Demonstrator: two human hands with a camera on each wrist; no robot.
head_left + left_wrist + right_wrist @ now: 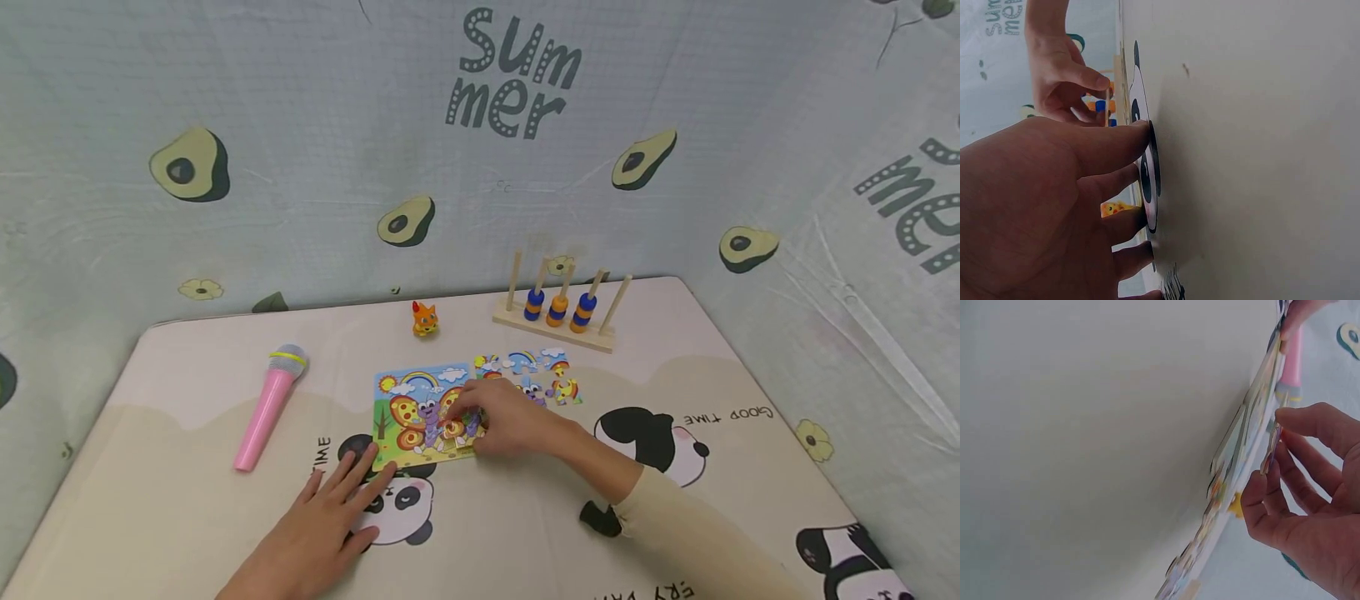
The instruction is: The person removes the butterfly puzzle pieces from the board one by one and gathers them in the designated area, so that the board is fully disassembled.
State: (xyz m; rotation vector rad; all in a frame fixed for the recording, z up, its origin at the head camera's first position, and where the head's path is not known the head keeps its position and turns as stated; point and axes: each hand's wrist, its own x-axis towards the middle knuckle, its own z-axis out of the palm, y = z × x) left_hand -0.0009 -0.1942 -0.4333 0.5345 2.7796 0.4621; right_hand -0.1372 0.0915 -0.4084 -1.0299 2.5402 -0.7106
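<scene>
My right hand pinches a jigsaw puzzle piece between thumb and fingers, close over the right part of the butterfly puzzle board. In the right wrist view the piece is tilted on edge, its picture mostly turned away. Several loose puzzle pieces lie right of the board, some partly hidden by my right hand. My left hand rests on the tabletop with fingers spread, its fingertips right at the board's lower left corner. Nothing is held in it.
A pink toy microphone lies at the left. Behind the board stands a small orange fox toy. A wooden peg stand with blue and orange beads is at the back right. A patterned sheet hangs behind the table.
</scene>
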